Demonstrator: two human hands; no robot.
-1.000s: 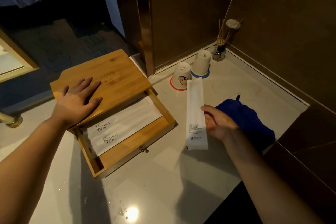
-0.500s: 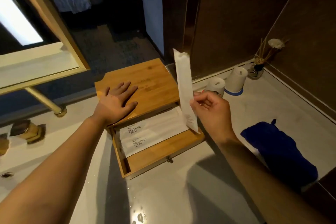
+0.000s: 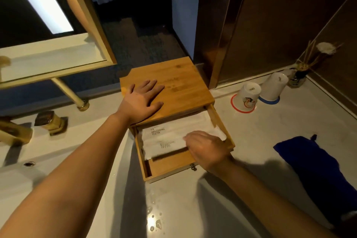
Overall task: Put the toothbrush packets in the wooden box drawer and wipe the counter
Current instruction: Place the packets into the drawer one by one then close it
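A left hand (image 3: 142,100) lies spread flat on the wooden box (image 3: 181,83) while the right hand (image 3: 207,149), fingers curled down, presses white toothbrush packets (image 3: 164,137) into the open drawer (image 3: 170,168). A blue cloth (image 3: 313,162) lies on the counter (image 3: 241,135), right of the box.

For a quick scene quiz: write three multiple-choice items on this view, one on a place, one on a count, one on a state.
1. Where does the left hand rest?
A. on the box top
B. on the cloth
C. on the tap

2. How many cups stand upside down?
A. one
B. two
C. four

3. How is the drawer?
A. shut
B. lifted out
C. pulled open

Key: 1 A, the palm lies flat on the lid. 2 B, one on a red ring, one on a blue ring. 3 C, it juts from the box, packets inside under the right hand.
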